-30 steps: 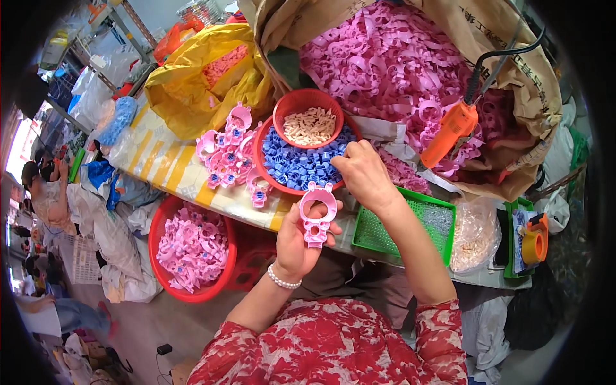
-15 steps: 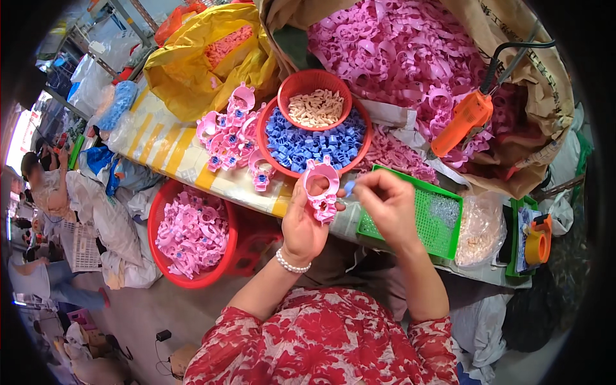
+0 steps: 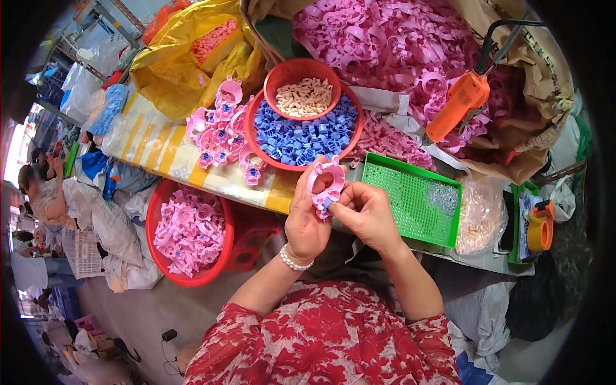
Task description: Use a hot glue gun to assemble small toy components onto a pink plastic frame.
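Observation:
In front of my chest, my left hand, with a white bead bracelet at its wrist, holds a pink plastic ring-shaped part. The ring stands upright against the fingers. My right hand pinches a small blue plastic piece against the lower end of the pink part; whether it sits in the part is hidden by the fingertips. Just beyond my hands, a red basket contains many blue pieces. A smaller red basket with cream-coloured pieces rests on them. Pink parts with blue pieces lie heaped left of it.
A large brown sack of pink parts stands behind, an orange tool hanging before it. To the right is a green basket with small clear pieces. A yellow bag is far left; a red tub of pink parts stands lower left.
My right hand has moved in from the right, bringing the blue piece against the pink part. The view has shifted slightly.

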Available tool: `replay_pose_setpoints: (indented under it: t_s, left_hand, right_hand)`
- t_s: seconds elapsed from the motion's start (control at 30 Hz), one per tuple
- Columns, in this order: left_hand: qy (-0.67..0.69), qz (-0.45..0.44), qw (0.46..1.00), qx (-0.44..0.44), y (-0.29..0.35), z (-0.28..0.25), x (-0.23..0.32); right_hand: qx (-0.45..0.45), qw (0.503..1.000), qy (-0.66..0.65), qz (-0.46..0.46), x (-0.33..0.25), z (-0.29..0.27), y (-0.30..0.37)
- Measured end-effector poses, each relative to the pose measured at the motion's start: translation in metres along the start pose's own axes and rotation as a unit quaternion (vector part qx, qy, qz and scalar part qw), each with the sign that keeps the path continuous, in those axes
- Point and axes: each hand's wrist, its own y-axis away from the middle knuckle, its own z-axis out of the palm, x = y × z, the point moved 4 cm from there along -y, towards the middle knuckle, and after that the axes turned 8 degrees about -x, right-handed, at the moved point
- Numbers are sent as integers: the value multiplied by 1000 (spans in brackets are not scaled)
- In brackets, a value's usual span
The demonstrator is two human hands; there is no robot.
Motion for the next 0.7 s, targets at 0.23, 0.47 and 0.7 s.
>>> replay_pose_setpoints:
  t_s: [0.23, 0.47, 0.7]
  left_hand:
    - [14, 6, 1000, 10, 1, 0, -3]
    - [-11, -1, 1000, -3, 6, 3, -6]
    - [-16, 1, 1000, -27, 6, 9, -4]
  right_hand:
    - [117, 931, 267, -221, -21, 10, 16]
    - [54, 985, 140, -89, -16, 1, 17]
    - [17, 992, 117, -51, -22, -4, 17]
